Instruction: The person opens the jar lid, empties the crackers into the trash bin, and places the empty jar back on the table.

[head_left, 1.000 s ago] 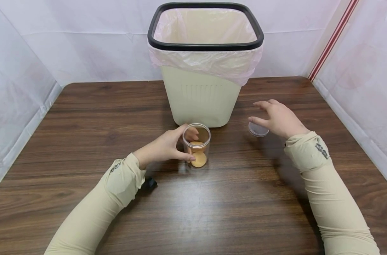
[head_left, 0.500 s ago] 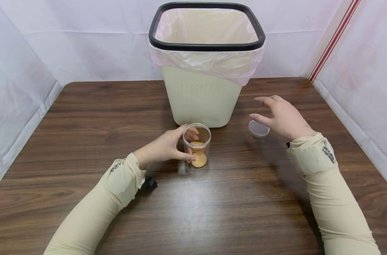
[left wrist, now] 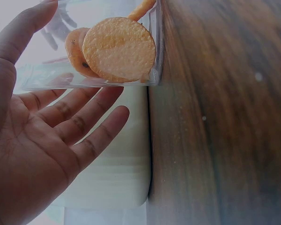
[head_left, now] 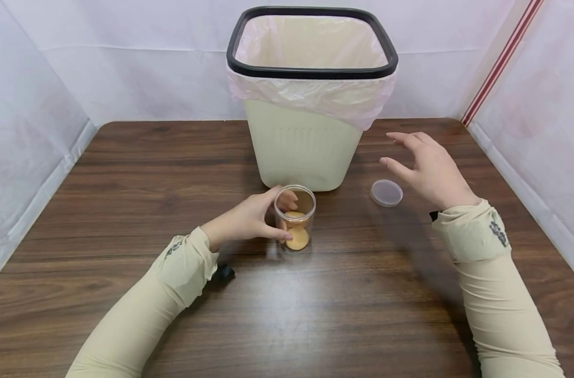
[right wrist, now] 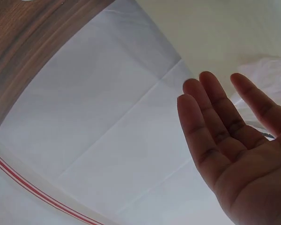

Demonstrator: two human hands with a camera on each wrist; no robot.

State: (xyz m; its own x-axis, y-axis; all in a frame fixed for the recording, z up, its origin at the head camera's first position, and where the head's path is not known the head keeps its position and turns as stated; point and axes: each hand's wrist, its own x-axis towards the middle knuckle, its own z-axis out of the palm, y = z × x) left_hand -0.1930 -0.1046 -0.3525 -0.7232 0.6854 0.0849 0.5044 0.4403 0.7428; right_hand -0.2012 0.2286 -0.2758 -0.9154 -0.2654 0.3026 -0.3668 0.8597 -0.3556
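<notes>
A clear plastic jar [head_left: 308, 223] without its lid stands upright on the table near the middle of the head view. Round golden crackers [left wrist: 119, 49] lie in its bottom part. My left hand [head_left: 249, 218] holds the jar from the left, thumb on the near side and fingers behind it. A round clear lid [head_left: 386, 192] lies flat on the table to the right. Above and to the right of the lid, my right hand [head_left: 435, 170] hovers with fingers apart; its palm [right wrist: 257, 183] holds nothing in the right wrist view.
A cream trash bin [head_left: 305, 142] with a black rim and pink liner bag stands right behind the jar. White sheeting [head_left: 149, 79] hangs around the table's far and side edges. A small black object [head_left: 224, 274] shows by the left cuff.
My right hand has moved up, away and to the right of the lid, so the lid now shows fully. The left hand keeps its hold on the jar. The head view has shifted slightly.
</notes>
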